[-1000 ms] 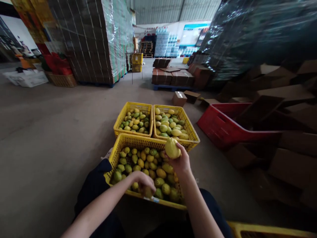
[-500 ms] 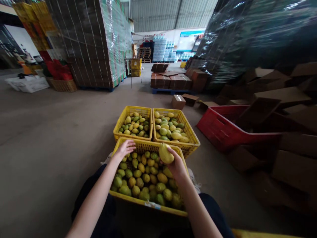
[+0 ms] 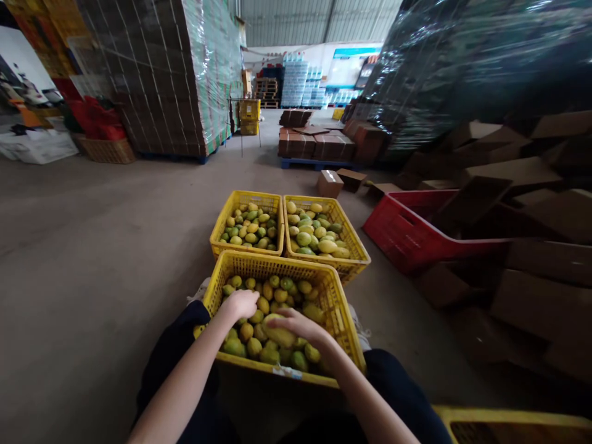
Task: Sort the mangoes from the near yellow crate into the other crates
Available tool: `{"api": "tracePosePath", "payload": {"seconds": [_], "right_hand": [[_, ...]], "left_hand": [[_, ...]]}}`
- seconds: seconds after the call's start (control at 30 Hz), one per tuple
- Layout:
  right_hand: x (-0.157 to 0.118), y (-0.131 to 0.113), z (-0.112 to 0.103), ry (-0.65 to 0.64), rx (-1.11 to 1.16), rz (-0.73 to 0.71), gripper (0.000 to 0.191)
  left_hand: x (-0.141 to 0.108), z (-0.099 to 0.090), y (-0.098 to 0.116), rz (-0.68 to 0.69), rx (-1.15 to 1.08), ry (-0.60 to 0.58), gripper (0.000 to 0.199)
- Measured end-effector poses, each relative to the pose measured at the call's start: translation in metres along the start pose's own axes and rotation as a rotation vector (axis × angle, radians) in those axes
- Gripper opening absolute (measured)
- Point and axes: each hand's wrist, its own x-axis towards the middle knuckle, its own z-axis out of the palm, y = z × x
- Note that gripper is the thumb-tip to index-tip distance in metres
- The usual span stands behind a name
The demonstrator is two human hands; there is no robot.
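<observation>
The near yellow crate [image 3: 272, 264] between my legs holds many green and yellow lemons [image 3: 246, 333]. My right hand [image 3: 300, 324] is over the middle of this crate, its fingers and thumb around a large yellow lemon [image 3: 279, 336] just above the others. My left hand [image 3: 243, 303] reaches down among the lemons on the left side. Its fingers are curled downward, and what they grip, if anything, is hidden under the hand.
Beyond stand two more yellow crates with sorted-looking lemons, the left crate [image 3: 214, 237] and the right crate [image 3: 358, 250]. A red crate [image 3: 393, 237] with cardboard sits at right among cardboard boxes [image 3: 531, 302]. Another yellow crate [image 3: 509, 416] edges in at the bottom right.
My right hand has carried the large lemon from the crate's far right rim down and left to its middle. My left hand has dropped from above the far left rim into the lemons.
</observation>
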Motion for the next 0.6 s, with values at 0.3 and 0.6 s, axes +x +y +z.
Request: {"api": "tracePosePath", "payload": {"seconds": [0.3,0.6], "right_hand": [[0.015,0.008,-0.023,0.000,0.289,0.207,0.025],[0.091,-0.084,-0.160,0.576,0.506,0.037,0.024]], "left_hand": [[-0.016,-0.025,0.011,-0.021,0.645,-0.136,0.023],[-0.018,-0.051,0.012,-0.064,1.093,-0.189,0.040]]}}
